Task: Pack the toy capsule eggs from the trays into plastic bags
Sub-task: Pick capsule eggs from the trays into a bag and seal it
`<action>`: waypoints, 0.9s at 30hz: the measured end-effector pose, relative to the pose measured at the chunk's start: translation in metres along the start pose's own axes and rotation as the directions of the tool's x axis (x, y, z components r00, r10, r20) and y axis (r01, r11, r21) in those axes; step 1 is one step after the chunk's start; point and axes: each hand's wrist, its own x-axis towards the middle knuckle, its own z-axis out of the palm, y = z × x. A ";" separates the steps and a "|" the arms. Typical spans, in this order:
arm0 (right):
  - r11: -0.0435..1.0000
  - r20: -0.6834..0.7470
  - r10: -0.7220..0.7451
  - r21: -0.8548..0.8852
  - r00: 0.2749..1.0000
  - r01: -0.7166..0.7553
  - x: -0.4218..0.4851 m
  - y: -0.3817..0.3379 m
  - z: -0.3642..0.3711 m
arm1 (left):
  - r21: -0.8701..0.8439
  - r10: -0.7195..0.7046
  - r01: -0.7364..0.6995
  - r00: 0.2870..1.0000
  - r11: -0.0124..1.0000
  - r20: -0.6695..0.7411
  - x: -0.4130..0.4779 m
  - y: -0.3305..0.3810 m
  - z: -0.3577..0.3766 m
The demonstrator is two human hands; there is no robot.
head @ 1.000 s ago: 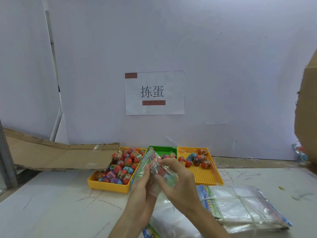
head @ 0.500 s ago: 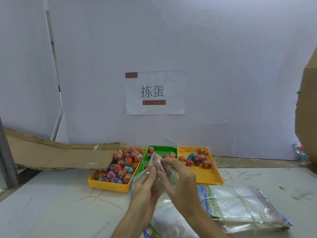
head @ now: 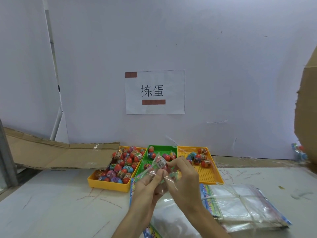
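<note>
Both hands hold one clear plastic bag (head: pixel 160 166) with capsule eggs inside, just in front of the green tray (head: pixel 163 148). My left hand (head: pixel 147 186) pinches the bag from below and left. My right hand (head: pixel 184 179) grips its right side, fingers curled over the top. The left yellow tray (head: pixel 109 183) is heaped with several red, blue and purple capsule eggs (head: pixel 123 162). The green tray holds a few eggs. The right yellow tray (head: pixel 208 175) holds several eggs (head: pixel 199 158) at its far end.
A bundle of empty clear bags (head: pixel 243 203) tied with a band lies on the white table at the right. More bags (head: pixel 171 219) lie under my forearms. Flattened cardboard (head: pixel 51 155) leans at the back left, a cardboard box edge (head: pixel 307 117) at the far right.
The bag has tipped from upright to lying more sideways and dropped slightly. My hands have shifted their hold on it and stayed in front of the green tray.
</note>
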 end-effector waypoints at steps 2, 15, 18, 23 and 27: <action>1.000 0.001 -0.002 0.013 1.000 0.002 0.000 0.001 0.000 | -0.023 -0.007 0.007 1.000 1.000 0.003 0.001 0.001 0.000; 1.000 0.014 0.005 0.013 1.000 -0.006 -0.002 0.000 0.002 | -0.142 -0.012 -0.002 0.995 0.990 -0.103 0.002 0.002 -0.003; 1.000 -0.002 0.006 0.016 1.000 -0.006 -0.001 0.000 0.000 | -0.137 -0.021 0.011 0.997 0.990 -0.069 0.001 0.002 -0.001; 1.000 0.047 -0.026 0.019 0.999 0.025 0.000 -0.002 -0.001 | -0.182 -0.035 0.022 0.997 0.983 -0.069 0.003 -0.001 -0.003; 0.995 0.164 -0.031 0.097 0.986 0.015 0.005 0.000 -0.003 | -0.203 -0.046 0.026 0.994 0.979 -0.094 0.005 0.000 -0.008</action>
